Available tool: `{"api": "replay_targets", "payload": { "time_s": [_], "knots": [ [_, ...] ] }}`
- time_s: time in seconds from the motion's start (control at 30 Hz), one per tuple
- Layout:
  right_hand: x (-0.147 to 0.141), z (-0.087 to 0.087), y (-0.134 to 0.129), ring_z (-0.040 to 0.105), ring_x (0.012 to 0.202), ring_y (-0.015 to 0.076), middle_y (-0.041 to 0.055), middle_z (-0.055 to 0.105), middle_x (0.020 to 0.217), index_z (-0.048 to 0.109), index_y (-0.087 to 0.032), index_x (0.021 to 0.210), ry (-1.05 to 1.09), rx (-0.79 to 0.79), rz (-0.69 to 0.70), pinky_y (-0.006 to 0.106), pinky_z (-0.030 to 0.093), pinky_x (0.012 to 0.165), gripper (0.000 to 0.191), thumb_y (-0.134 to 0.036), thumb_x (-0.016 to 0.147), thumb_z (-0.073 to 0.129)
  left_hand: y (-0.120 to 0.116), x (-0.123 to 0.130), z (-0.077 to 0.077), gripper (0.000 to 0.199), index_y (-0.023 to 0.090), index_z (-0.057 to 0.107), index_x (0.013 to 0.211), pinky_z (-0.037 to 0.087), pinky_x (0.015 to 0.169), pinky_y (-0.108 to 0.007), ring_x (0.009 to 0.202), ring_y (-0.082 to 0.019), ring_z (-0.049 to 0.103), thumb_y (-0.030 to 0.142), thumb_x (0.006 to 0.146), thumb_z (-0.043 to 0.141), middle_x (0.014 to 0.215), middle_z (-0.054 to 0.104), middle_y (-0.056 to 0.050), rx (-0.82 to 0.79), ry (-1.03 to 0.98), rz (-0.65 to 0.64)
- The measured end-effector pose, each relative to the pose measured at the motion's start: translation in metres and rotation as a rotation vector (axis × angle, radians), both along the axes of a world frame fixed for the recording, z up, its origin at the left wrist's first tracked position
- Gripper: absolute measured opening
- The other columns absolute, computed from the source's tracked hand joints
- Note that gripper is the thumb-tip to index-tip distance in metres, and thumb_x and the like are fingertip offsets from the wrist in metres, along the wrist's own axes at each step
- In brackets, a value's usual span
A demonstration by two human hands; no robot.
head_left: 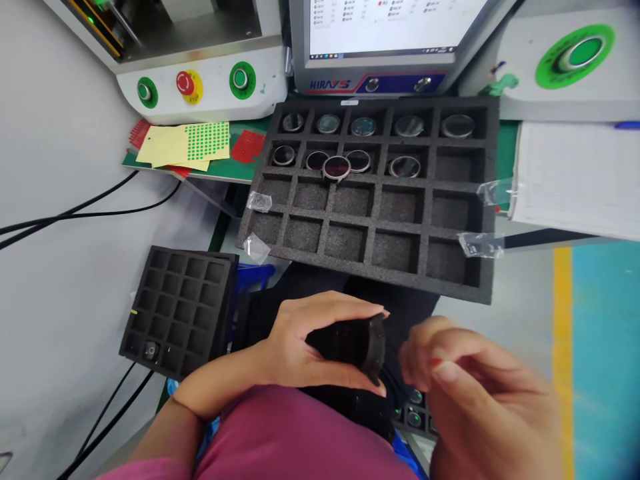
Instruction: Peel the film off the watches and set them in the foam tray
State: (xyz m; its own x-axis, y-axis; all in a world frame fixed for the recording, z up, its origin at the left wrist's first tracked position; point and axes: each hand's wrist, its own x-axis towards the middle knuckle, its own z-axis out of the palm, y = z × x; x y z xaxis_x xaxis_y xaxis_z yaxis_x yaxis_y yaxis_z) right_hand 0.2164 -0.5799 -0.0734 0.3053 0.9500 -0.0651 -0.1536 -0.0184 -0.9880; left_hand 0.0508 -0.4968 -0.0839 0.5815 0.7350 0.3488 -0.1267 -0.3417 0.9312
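My left hand [320, 347] grips a dark, round-edged piece [375, 350] between thumb and fingers, held on edge so its thin side shows. Just to its right is my right hand [460, 373], blurred, thumb and index finger pinched on a small red bit [437, 362]. The two hands do not touch. Beyond them lies a black foam tray [400, 267] with round watch-like discs in its two far rows. One disc [337, 168] rests on top of the divider, between two others.
A smaller foam tray [185, 300] stands at left. Yellow sticker sheets [175, 147] and red film [247, 147] lie on the green bench. Behind are a monitor [375, 40] and button panels [200, 90]. Papers [575, 180] lie at right; another tray [414, 420] is low down.
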Motion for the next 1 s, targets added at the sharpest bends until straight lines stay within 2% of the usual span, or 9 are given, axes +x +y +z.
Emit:
{"api": "replay_targets", "payload": {
  "time_s": [0.1, 0.2, 0.3, 0.43, 0.53, 0.7, 0.9, 1.0],
  "knots": [
    [-0.006, 0.005, 0.006, 0.058, 0.048, 0.0123, -0.0006, 0.06, 0.063, 0.068, -0.021, 0.075, 0.38, -0.036, 0.196, 0.021, 0.051, 0.043, 0.018, -0.031, 0.09, 0.069, 0.0, 0.0, 0.0, 0.07, 0.015, 0.059, 0.133, 0.06, 0.086, -0.031, 0.096, -0.022, 0.072, 0.029, 0.07, 0.086, 0.108, 0.074, -0.015, 0.067, 0.006, -0.016],
    [-0.012, 0.005, 0.01, 0.059, 0.044, 0.0127, -0.0009, 0.06, 0.06, 0.07, -0.022, 0.074, 0.543, -0.072, 0.2, 0.019, 0.051, 0.037, 0.017, -0.031, 0.087, 0.073, -0.001, 0.0, 0.0, 0.073, 0.02, 0.056, 0.138, 0.061, 0.085, -0.032, 0.096, -0.022, 0.072, 0.037, 0.072, 0.083, 0.109, 0.074, -0.013, 0.096, 0.021, -0.019],
    [-0.013, 0.005, 0.009, 0.059, 0.042, 0.0126, -0.0008, 0.061, 0.058, 0.072, -0.021, 0.074, 0.626, -0.097, 0.2, 0.017, 0.05, 0.033, 0.014, -0.031, 0.082, 0.078, -0.001, 0.002, 0.0, 0.073, 0.019, 0.054, 0.138, 0.062, 0.084, -0.032, 0.095, -0.022, 0.072, 0.036, 0.073, 0.083, 0.109, 0.074, -0.012, 0.118, 0.03, -0.025],
    [-0.009, 0.007, 0.006, 0.063, 0.05, 0.0106, -0.0004, 0.063, 0.062, 0.073, -0.021, 0.074, 0.781, -0.171, 0.233, 0.014, 0.055, 0.044, 0.011, -0.027, 0.079, 0.081, -0.001, 0.003, 0.001, 0.067, 0.021, 0.055, 0.139, 0.062, 0.084, -0.033, 0.096, -0.023, 0.072, 0.037, 0.078, 0.079, 0.109, 0.073, -0.012, 0.142, 0.043, -0.015],
    [-0.005, 0.007, 0.005, 0.064, 0.056, 0.009, 0.0001, 0.065, 0.067, 0.074, -0.021, 0.075, 0.858, -0.234, 0.294, 0.013, 0.056, 0.053, 0.009, -0.025, 0.081, 0.08, 0.0, 0.003, 0.001, 0.069, 0.023, 0.052, 0.141, 0.063, 0.084, -0.034, 0.096, -0.023, 0.072, 0.038, 0.079, 0.078, 0.108, 0.073, -0.011, 0.162, 0.054, -0.029],
    [0.0, 0.005, 0.002, 0.064, 0.059, 0.0093, 0.0003, 0.066, 0.07, 0.074, -0.022, 0.076, 0.902, -0.277, 0.348, 0.015, 0.055, 0.055, 0.008, -0.026, 0.081, 0.08, 0.001, 0.004, 0.001, 0.075, 0.014, 0.053, 0.138, 0.063, 0.082, -0.033, 0.094, -0.022, 0.07, 0.033, 0.073, 0.084, 0.103, 0.071, -0.015, 0.226, 0.034, -0.058],
    [-0.002, 0.006, -0.001, 0.064, 0.057, 0.0087, -0.0003, 0.066, 0.068, 0.073, -0.021, 0.073, 0.92, -0.311, 0.313, 0.016, 0.053, 0.054, 0.012, -0.026, 0.079, 0.082, 0.002, 0.005, 0.003, 0.067, 0.012, 0.055, 0.136, 0.062, 0.083, -0.033, 0.095, -0.023, 0.07, 0.032, 0.077, 0.079, 0.102, 0.071, -0.015, 0.205, 0.044, -0.072],
    [-0.008, 0.003, -0.002, 0.064, 0.056, 0.0081, -0.0009, 0.067, 0.066, 0.071, -0.019, 0.071, 0.954, -0.293, 0.271, 0.014, 0.054, 0.054, 0.013, -0.023, 0.079, 0.082, 0.002, 0.004, 0.001, 0.072, 0.015, 0.052, 0.14, 0.062, 0.082, -0.035, 0.095, -0.023, 0.069, 0.035, 0.077, 0.079, 0.102, 0.07, -0.014, 0.205, 0.041, -0.073]
  ]
}}
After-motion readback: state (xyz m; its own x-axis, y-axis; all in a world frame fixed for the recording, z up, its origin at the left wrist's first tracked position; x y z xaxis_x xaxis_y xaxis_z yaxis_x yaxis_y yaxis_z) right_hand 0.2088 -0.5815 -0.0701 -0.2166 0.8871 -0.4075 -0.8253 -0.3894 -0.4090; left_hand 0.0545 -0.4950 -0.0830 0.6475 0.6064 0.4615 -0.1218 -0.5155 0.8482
